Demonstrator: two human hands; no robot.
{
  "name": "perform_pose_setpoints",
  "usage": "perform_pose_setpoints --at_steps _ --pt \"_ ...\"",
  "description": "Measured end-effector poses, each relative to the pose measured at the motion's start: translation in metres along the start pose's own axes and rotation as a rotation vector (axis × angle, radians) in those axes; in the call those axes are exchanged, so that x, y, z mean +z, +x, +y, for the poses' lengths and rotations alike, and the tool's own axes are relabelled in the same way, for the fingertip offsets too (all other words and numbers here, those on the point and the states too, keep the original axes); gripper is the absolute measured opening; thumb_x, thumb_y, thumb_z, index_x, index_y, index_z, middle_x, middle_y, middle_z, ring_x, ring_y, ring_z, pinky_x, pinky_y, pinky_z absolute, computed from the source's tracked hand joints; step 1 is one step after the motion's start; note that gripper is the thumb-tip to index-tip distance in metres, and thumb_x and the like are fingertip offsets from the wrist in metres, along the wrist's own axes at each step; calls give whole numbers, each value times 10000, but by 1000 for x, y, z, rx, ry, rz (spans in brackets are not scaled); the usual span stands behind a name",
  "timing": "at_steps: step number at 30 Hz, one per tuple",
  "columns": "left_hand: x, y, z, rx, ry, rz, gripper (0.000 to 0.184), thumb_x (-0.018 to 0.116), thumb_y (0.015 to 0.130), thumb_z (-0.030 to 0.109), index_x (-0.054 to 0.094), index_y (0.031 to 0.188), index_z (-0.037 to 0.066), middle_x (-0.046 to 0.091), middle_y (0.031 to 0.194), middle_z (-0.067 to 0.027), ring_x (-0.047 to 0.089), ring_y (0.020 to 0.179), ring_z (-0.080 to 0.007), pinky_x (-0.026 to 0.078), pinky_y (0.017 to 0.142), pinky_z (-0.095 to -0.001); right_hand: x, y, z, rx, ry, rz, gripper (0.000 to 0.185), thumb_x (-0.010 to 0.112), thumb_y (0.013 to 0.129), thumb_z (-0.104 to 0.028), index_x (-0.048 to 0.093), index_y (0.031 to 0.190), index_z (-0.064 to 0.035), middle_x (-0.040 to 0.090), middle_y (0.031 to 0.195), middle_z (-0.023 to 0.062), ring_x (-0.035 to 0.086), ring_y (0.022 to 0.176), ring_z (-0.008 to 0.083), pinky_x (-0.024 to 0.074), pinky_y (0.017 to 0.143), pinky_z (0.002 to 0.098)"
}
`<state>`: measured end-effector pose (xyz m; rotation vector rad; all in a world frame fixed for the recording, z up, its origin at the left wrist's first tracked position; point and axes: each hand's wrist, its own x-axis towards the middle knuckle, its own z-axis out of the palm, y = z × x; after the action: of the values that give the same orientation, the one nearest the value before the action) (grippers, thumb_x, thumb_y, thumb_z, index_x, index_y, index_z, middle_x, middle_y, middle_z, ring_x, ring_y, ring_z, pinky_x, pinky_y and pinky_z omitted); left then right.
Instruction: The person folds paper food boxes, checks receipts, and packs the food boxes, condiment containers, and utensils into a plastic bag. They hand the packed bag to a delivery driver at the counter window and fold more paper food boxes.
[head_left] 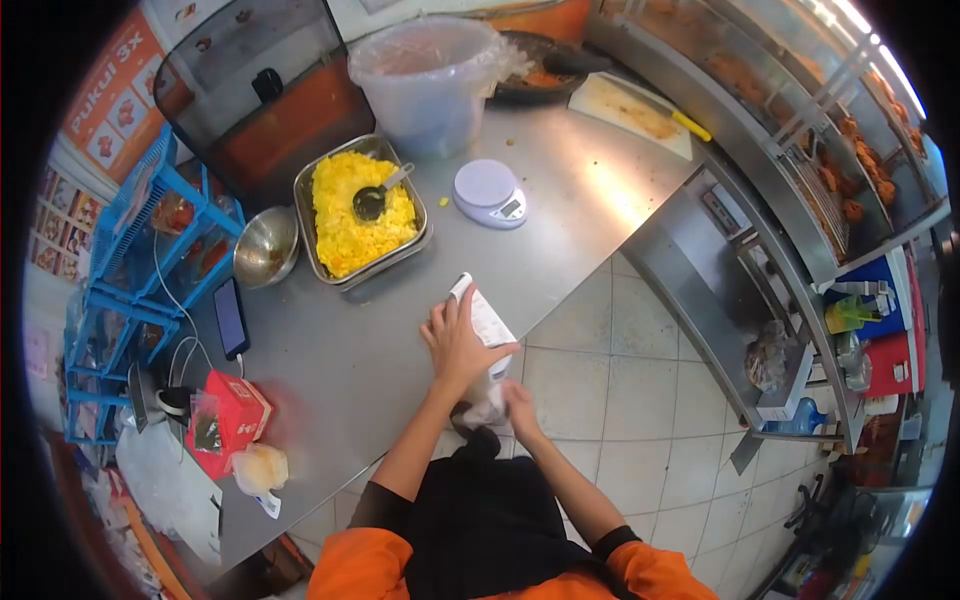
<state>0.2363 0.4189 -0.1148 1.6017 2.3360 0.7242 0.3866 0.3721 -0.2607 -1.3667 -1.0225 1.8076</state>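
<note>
A white packet [487, 322] with printed text lies slanted at the front edge of the metal table. My left hand [458, 348] is laid across it, thumb on the near side and fingers over the far side, holding it down. Below the table edge, my right hand [519, 410] is closed at the packet's lower end, beside some crumpled clear plastic [484, 407]. What exactly its fingers pinch is hard to see. Beyond the hands stand a white kitchen scale [488, 190] and a metal tray [340, 278] of yellow scrambled egg [350, 225] with a ladle [370, 202] in it.
A plastic-lined bucket [420, 95], a dark pan [530, 75] and a cutting board [630, 115] with a yellow-handled knife [690, 124] stand at the back. To the left are a metal bowl [262, 255], phone [231, 318], red box [235, 415] and blue rack [125, 240].
</note>
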Motion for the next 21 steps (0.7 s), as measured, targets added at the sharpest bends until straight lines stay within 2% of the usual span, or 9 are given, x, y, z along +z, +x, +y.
perform_pose_setpoints --at_steps 3,5,9,11,13,15,17,19,21 --pt "-1 -1 -14 -4 -131 -40 1235 871 458 565 316 1480 148 473 1255 -119 358 1227 -335 241 993 -494 -10 6 -3 28 -220 -254 319 517 985 -264 654 966 23 621 771 4 520 695 113 420 643 296" --pt "-8 0 -10 -35 -118 -82 1254 871 461 559 293 1487 129 471 1269 -108 352 1229 -330 246 980 -500 -29 2 -19 35 -303 -279 331 517 981 -273 655 938 25 648 775 63 550 699 129 436 655 329" --pt "-3 3 -8 -61 -35 -76 1278 868 475 553 255 1500 100 469 1302 -91 340 1236 -327 242 957 -519 -45 -7 -46 -207 -465 -63 299 501 984 -237 617 853 6 564 701 3 481 674 96 416 622 279" --pt "-2 4 -5 -79 -18 -90 1295 863 471 568 244 1505 93 462 1331 -92 335 1244 -332 227 969 -520 -45 -16 -54 -238 -494 89 356 495 992 -269 552 782 14 497 635 94 481 632 121 408 594 304" --pt "-2 2 -3 -99 -3 -114 1314 859 467 582 233 1509 86 455 1359 -93 331 1253 -337 212 980 -522 -31 -19 -39 -255 -440 98 360 484 1004 -269 521 760 -8 459 636 28 430 626 84 368 561 280" --pt "-3 4 -2 -114 12 -127 1302 847 485 598 225 1514 97 462 1354 -82 326 1259 -338 214 974 -526 -13 -20 -25 -184 24 34 339 473 1015 -271 543 784 -33 470 661 -26 431 652 60 367 570 278" --pt "-3 7 -2 -130 2 -126 1315 845 478 609 217 1516 103 464 1351 -81 321 1257 -344 207 970 -533 -11 -18 10 30 -126 -101 318 483 1014 -268 561 803 -43 501 736 -33 446 704 59 383 642 244" --pt "-8 4 2 -135 -7 -135 1327 843 471 620 209 1519 109 466 1349 -80 315 1254 -350 199 965 -539 -3 -28 17 157 -402 -487 302 506 1002 -263 582 842 -18 519 775 -26 458 721 64 384 639 244" --pt "-17 8 4 -133 30 -170 1253 809 522 652 259 1513 119 469 1338 -99 352 1275 -316 269 1006 -511 -14 -33 -4 101 -385 -602 282 518 995 -248 598 876 -5 525 784 -25 464 725 69 388 638 248"
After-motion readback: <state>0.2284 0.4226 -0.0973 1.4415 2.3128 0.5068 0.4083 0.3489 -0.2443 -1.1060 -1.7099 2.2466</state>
